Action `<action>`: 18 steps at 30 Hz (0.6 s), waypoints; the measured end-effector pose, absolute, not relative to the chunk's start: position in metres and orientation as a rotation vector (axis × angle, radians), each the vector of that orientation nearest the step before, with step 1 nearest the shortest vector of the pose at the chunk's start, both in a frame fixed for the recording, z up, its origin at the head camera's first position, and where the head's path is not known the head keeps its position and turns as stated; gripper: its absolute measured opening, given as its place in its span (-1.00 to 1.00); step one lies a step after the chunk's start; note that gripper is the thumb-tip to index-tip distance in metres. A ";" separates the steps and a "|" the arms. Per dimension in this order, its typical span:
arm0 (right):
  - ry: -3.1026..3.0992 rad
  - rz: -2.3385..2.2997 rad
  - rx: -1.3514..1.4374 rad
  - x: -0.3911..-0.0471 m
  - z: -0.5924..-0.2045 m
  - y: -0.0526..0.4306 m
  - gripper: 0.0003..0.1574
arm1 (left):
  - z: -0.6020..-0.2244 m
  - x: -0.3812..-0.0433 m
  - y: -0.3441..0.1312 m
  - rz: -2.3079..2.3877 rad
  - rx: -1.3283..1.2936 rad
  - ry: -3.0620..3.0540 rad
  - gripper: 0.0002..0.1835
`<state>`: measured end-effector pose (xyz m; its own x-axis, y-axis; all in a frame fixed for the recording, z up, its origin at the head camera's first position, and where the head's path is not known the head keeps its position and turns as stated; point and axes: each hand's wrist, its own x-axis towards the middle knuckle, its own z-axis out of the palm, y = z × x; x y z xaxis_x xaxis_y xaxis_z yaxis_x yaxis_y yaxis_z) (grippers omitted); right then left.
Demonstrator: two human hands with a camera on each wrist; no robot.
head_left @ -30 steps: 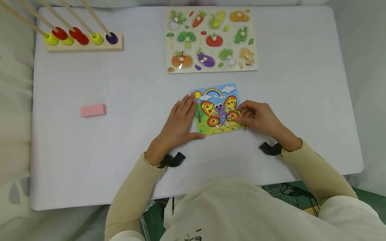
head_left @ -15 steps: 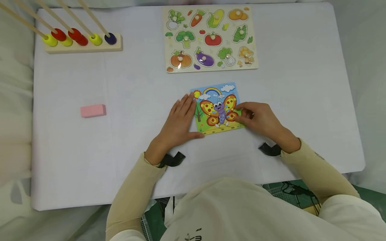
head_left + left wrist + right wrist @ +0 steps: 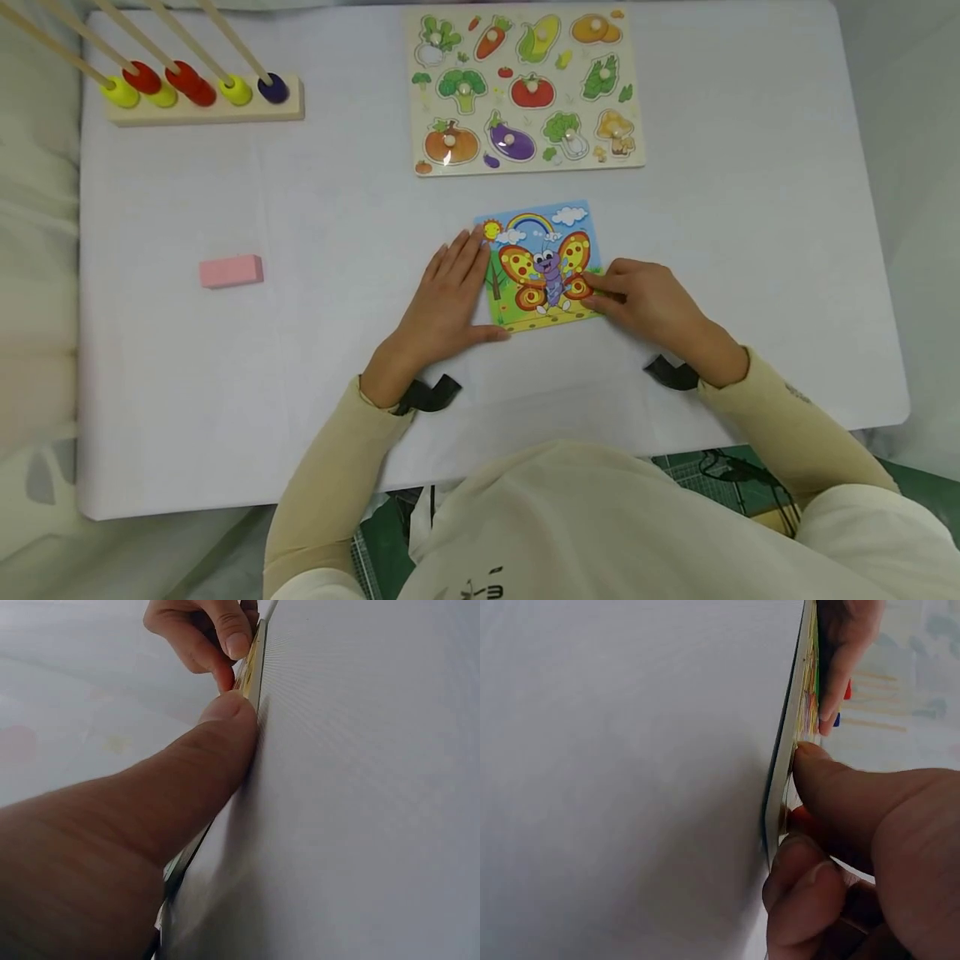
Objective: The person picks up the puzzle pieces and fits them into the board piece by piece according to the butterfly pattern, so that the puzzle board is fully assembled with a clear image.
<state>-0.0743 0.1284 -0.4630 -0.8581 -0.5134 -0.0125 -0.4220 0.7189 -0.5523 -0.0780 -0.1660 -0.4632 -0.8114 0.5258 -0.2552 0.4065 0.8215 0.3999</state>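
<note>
A butterfly jigsaw puzzle [image 3: 551,250] lies slightly turned on the white table, with a sun, a rainbow and clouds on its picture. My left hand [image 3: 442,304] rests along its left side, fingers straight and the thumb reaching along the bottom left corner. At the right edge my right hand [image 3: 648,300] has its thumb and forefinger on the puzzle piece [image 3: 579,288] with the lower right wing, pinching it; the other fingers are curled under. In the right wrist view the thumb [image 3: 821,769] presses at the board's edge. The fingers hide part of that edge.
Behind the puzzle lies a vegetable peg board [image 3: 525,171]. At the back left stands a wooden bead stacker [image 3: 206,117] with tall rods and coloured beads. A pink block [image 3: 231,272] lies to the left. Black straps hang at both wrists.
The right thumb and forefinger have shifted slightly left, and the piece that sat raised at the puzzle's right edge now looks level with the picture. My left hand stays in place.
</note>
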 end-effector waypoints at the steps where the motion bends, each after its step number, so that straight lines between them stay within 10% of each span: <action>1: 2.766 -0.793 -0.768 -0.074 -0.462 0.127 -0.55 | -0.463 -0.078 -0.166 0.469 0.702 2.648 0.31; 18: 2.734 -0.555 -0.792 -0.077 -0.455 0.125 -0.60 | -0.467 -0.080 -0.163 0.490 0.694 2.634 0.31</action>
